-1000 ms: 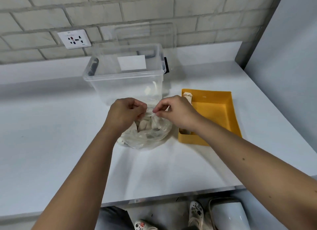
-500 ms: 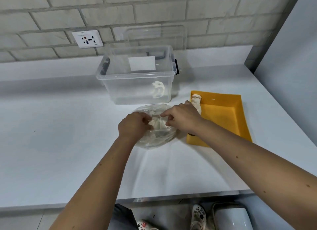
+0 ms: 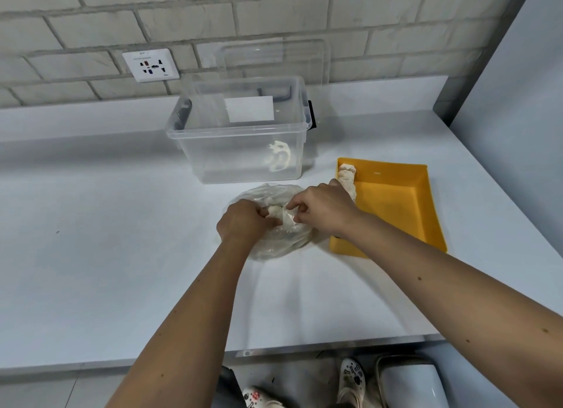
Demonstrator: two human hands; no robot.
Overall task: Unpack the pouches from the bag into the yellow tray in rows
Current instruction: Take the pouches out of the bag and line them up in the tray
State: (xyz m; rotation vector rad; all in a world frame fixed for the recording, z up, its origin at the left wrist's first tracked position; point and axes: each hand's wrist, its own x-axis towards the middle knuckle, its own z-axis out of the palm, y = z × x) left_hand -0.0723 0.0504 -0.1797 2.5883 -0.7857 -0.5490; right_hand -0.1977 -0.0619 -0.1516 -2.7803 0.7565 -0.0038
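Plain white surface (image 3: 106,240) against a grey brick wall (image 3: 304,11), pretty basic setup. One clear plastic bag (image 3: 274,243) sits mid-frame, just left of the one yellow tray (image 3: 396,200). Both hands are at the bag's mouth. The left hand (image 3: 243,221) has its grip curled into the plastic of the bag. The right hand (image 3: 323,209) has its grip pinched, thumb and finger, on one white pouch (image 3: 281,217) at the opening.

In the tray, the tray pouches (image 3: 347,176) lie along its left wall. Looks like two, end to end, but the right hand covers the lower part, so not sure.

Above the bag in the frame is one clear bin (image 3: 237,151) with something white inside. One clear lid (image 3: 274,60) leans on the wall, and one socket plate (image 3: 150,64) is upper left. Two white clogs (image 3: 353,377) are at the bottom edge.
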